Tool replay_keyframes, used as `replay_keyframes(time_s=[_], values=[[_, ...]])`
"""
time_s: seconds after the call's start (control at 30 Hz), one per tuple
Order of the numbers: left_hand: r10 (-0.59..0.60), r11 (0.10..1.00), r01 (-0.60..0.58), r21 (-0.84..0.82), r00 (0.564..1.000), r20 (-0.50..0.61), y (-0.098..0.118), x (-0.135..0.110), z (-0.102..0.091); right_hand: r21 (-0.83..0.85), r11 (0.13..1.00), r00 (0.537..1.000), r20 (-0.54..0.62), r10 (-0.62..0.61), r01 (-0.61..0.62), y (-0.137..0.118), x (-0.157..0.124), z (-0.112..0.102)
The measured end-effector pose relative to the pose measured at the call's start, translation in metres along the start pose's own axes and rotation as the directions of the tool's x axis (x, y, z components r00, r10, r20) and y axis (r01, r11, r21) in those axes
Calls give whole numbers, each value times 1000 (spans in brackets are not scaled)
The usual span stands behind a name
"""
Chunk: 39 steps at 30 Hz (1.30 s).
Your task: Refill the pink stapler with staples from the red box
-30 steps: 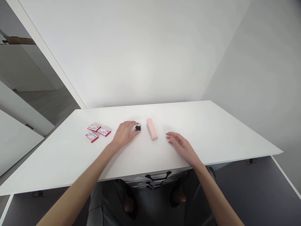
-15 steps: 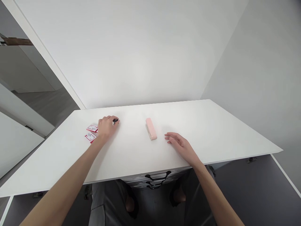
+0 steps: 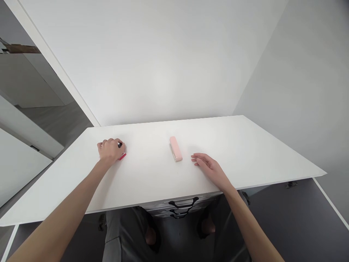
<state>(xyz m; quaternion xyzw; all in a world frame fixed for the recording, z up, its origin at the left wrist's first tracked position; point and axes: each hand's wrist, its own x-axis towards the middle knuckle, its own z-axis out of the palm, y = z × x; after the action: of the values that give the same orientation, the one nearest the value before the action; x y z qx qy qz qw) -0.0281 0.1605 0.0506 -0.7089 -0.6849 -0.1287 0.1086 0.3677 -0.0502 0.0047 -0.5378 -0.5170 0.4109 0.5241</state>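
My left hand (image 3: pixel 109 150) is closed round a small black object (image 3: pixel 119 145) at the left of the white tabletop; only a bit of it shows between thumb and fingers, so its kind is unclear. Beneath that hand, a red edge of a small red-and-white box (image 3: pixel 122 157) peeks out, the rest being covered. A pink stapler (image 3: pixel 176 149) lies near the middle, its long side pointing away from me. To the right of the stapler, my right hand (image 3: pixel 208 166) rests with fingers loosely bent and apart, holding nothing and not touching the stapler.
The white tabletop (image 3: pixel 152 174) meets a white wall (image 3: pixel 163 72) at the back and a grey wall on the right. Below its front edge are drawers with black handles (image 3: pixel 184 203), between my legs. A doorway opens at the far left.
My left hand has moved left with the small black object, from beside the red-and-white boxes to over them, now covering most of them. My right hand and the stapler stay put.
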Motion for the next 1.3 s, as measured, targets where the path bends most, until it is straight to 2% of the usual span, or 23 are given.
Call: replay_keyframes(time_s=[0.2, 0.3, 0.4, 0.47, 0.57, 0.73, 0.87, 1.0, 1.17, 1.3], values=[[-39, 997, 33, 68, 996, 82, -1, 4, -6, 13, 1000, 1000, -9, 0, 0, 2, 1, 0], [4, 996, -4, 85, 1000, 0, 4, 2, -6, 24, 1000, 1000, -13, 2, -2, 2, 1, 0], [149, 989, -149, 12, 982, -115, 19, -3, -4, 14, 1000, 1000, -8, 7, -7, 2, 0, 0], [285, 946, -300, -123, 950, -126, 36, -8, -1, -5, 1000, 1000, -9, 11, -11, 3, 1, 1], [475, 783, -469, -409, 875, -94, 70, -20, 8, -74, 997, 998, -56, 8, -12, 7, 5, 7], [641, 632, -566, -529, 766, -54, 128, -43, 26, -343, 939, 993, -117, -23, -19, 6, 23, 31], [697, 537, -579, -614, 714, -64, 152, -51, 30, -438, 898, 990, -136, -24, -38, 1, 41, 49], [689, 519, -550, -654, 723, -62, 153, -50, 31, -418, 906, 997, -16, -79, 65, 1, 60, 58], [611, 540, -463, -702, 790, -51, 149, -48, 33, -337, 931, 990, 25, -139, 139, 9, 87, 57], [547, 530, -371, -762, 837, -28, 148, -46, 35, -313, 927, 977, 111, -182, 208, 13, 108, 53]])
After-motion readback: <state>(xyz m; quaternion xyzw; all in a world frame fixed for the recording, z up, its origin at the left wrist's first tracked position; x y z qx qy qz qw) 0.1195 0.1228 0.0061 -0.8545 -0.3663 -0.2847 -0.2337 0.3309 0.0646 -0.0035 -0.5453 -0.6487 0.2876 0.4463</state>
